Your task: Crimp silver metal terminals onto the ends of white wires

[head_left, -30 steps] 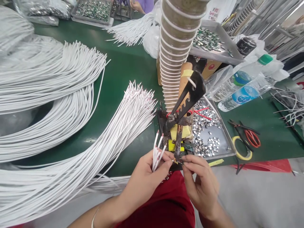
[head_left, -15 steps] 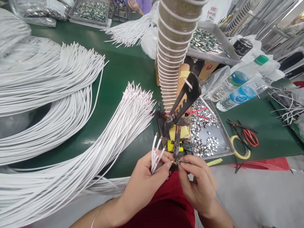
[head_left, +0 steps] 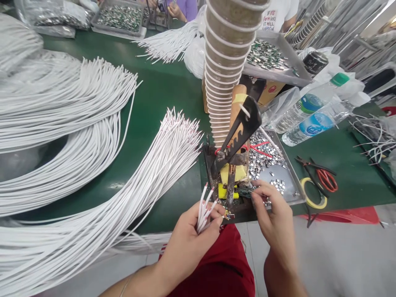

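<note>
My left hand [head_left: 193,231] is closed round several white cables [head_left: 204,208] whose reddish tips point up. At its fingertips a small metal connector [head_left: 229,215] sits on a cable end, below the tip of a soldering iron [head_left: 230,189] fixed upright in a black stand [head_left: 238,136]. My right hand [head_left: 274,214] is apart from the left, its thumb and fingers bent together beside small dark green pieces [head_left: 244,192] by the stand. What its fingertips hold, if anything, is hidden. Behind it lies a metal tray [head_left: 286,175] of small silver connectors.
A large bundle of white cables [head_left: 148,165] lies on the green table [head_left: 173,86] at left. A ribbed hose [head_left: 227,62] rises behind the stand. Water bottles [head_left: 318,121], red-handled cutters [head_left: 326,179] and yellow tape [head_left: 321,202] are at right. A co-worker's hand [head_left: 175,9] shows at the back.
My right hand has left the connector under the iron and moved right and up to the dark green pieces. My left hand stays in nearly the same place with the cables.
</note>
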The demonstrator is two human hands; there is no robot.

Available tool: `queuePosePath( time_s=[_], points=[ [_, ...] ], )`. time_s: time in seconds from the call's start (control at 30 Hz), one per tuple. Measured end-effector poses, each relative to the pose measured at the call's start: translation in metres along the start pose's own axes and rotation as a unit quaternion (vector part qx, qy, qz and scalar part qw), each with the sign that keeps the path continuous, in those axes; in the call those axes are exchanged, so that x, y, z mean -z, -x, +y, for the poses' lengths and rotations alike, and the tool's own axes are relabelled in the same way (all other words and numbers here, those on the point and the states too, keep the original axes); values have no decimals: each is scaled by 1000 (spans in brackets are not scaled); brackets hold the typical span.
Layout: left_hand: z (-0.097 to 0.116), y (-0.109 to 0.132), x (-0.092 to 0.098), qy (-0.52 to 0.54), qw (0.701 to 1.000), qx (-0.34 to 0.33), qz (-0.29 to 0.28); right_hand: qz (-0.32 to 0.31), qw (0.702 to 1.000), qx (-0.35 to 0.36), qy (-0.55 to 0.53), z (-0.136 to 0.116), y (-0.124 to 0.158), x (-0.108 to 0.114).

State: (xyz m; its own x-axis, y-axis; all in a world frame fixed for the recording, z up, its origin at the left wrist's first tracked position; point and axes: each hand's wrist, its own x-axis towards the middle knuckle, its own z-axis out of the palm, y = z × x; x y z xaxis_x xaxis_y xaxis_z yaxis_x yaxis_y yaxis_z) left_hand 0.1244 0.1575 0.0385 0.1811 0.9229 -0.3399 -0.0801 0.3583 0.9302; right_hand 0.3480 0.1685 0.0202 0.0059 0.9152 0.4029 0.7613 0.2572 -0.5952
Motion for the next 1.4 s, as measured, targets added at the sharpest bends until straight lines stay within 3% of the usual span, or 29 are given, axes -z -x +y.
queuePosePath(
  time_s=[0.23, 0.4, 0.53, 0.63, 0.97, 1.23, 1.4],
  points=[
    [-2, 6, -1, -5, 1000, -22, -10, 25, 999, 41, 0, -1, -20, -18],
    [-1, 5, -1, 0, 1000, -19, -4, 75, 995, 23, -58, -7, -2, -11],
    [-3, 0, 0, -2, 1000, -17, -14, 6, 988, 45, -148, -19, 21, -10],
    [-2, -3, 0, -8, 1000, -19, -16, -30, 985, 83, -147, -28, 28, -16],
    [8, -1, -1, 8, 999, -36, -9, 13, 982, 121, -144, -34, 25, -24],
    [-8, 6, -4, -28, 997, -54, -53, 28, 983, 93, -156, -33, 25, -10],
    [-10, 11, -1, -83, 981, -111, -136, -49, 972, 47, -224, -34, 23, -1]
  ],
)
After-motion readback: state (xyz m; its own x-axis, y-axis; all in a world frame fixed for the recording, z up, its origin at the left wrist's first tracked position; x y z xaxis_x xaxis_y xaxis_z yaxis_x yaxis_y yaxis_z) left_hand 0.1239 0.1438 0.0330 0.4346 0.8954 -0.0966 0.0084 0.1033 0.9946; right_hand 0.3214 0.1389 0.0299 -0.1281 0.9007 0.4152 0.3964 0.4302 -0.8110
